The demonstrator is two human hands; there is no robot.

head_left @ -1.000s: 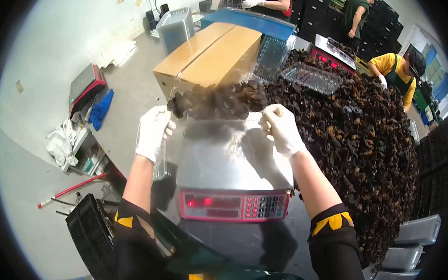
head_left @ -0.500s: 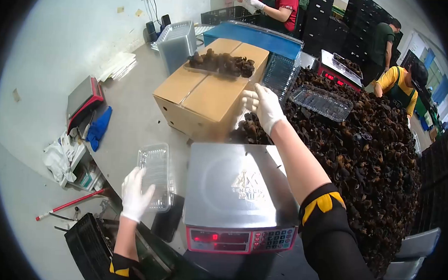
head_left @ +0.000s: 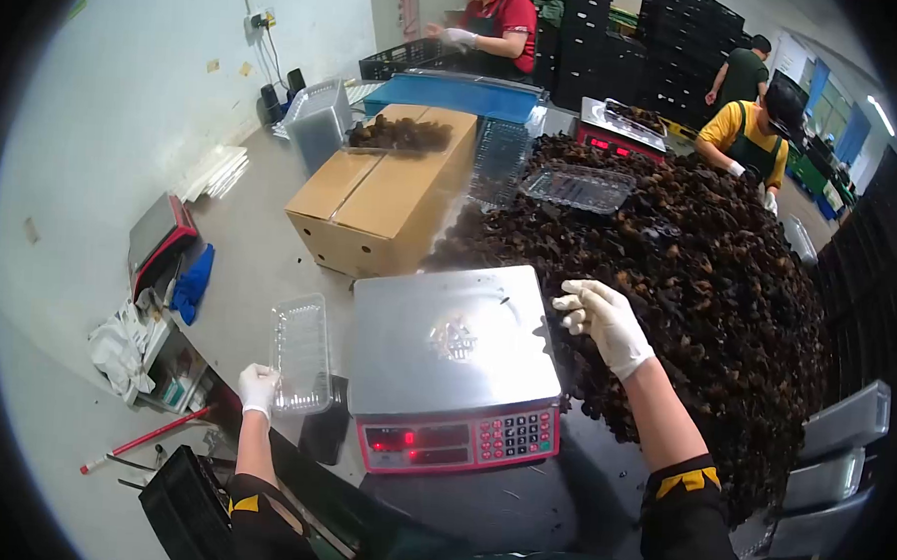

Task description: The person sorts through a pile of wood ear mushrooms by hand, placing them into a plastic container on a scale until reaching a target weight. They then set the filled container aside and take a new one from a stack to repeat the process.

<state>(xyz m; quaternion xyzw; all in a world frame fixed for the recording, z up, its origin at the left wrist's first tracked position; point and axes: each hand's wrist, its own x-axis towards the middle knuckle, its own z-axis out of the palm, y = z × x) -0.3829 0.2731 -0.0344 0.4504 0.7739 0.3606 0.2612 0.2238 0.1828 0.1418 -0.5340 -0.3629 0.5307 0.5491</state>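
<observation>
My left hand (head_left: 260, 388), in a white glove, pinches the left edge of an empty clear plastic tray (head_left: 302, 354) on the table. My right hand (head_left: 603, 322), also gloved, hovers over the near left edge of a big pile of dark, curly pieces (head_left: 708, 291); its fingers are apart and hold nothing. Between my hands is a scale (head_left: 456, 340) with a bare metal plate and a lit red display. Behind it, a filled tray (head_left: 402, 136) rests on a cardboard box (head_left: 392, 192). Another clear tray (head_left: 579, 189) lies on the pile.
A dark flat object (head_left: 324, 425) lies left of the scale. Stacked clear trays (head_left: 320, 119) and a blue container (head_left: 457, 95) stand behind the box. More trays (head_left: 848, 413) are at right. A second scale (head_left: 620, 129) and several people are farther back.
My left hand has closed on the clear tray's edge. My right hand has moved from beside the box to the pile right of the scale. The view has shifted.
</observation>
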